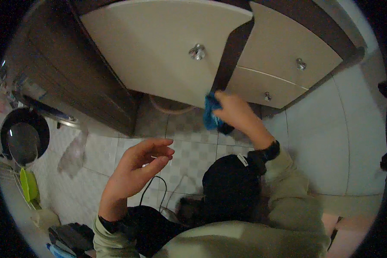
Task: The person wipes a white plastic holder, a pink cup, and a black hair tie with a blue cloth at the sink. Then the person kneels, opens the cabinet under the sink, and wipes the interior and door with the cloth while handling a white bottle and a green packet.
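Note:
My right hand (237,113) grips a crumpled blue cloth (211,113) at the dark frame strip (227,61) between the cream cabinet door and the drawers. The large cream door (161,48) with its faceted clear knob (197,52) lies before me. To the right are the upper drawer front (287,48) and the lower drawer front (258,88), each with a similar knob. My left hand (138,164) is raised over the tiled floor, its fingers curved and apart, holding nothing. Black bands circle both wrists.
A dark wood-grain panel (71,71) stands at the left. Beyond it are a black pan (25,138) and a green plastic item (29,185). A pinkish hose (171,109) curves beneath the door. Black cable (165,187) loops near my knees, above the patterned floor tiles (187,158).

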The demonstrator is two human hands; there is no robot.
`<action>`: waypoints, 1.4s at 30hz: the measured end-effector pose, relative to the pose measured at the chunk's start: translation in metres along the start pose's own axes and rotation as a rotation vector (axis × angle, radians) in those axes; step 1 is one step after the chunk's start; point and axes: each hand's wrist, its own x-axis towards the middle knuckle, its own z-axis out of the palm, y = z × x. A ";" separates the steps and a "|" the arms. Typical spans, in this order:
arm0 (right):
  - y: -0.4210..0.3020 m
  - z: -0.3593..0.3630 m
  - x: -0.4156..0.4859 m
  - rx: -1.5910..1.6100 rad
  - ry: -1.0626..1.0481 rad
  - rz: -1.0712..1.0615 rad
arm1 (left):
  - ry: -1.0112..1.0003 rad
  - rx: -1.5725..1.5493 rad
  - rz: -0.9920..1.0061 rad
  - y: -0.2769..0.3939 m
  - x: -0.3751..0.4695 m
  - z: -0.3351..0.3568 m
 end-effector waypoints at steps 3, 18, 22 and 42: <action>-0.021 -0.029 -0.008 0.390 0.829 -0.133 | -0.013 0.024 0.002 -0.008 0.001 0.000; 0.016 0.059 0.066 -0.295 1.038 -0.431 | -0.225 0.485 0.153 -0.031 -0.012 0.020; -0.005 0.080 0.072 -0.356 0.836 -0.692 | -0.249 0.448 0.126 -0.034 -0.010 0.016; -0.133 0.046 0.079 1.080 -0.143 -0.233 | 0.377 -0.574 -0.193 -0.091 0.034 -0.052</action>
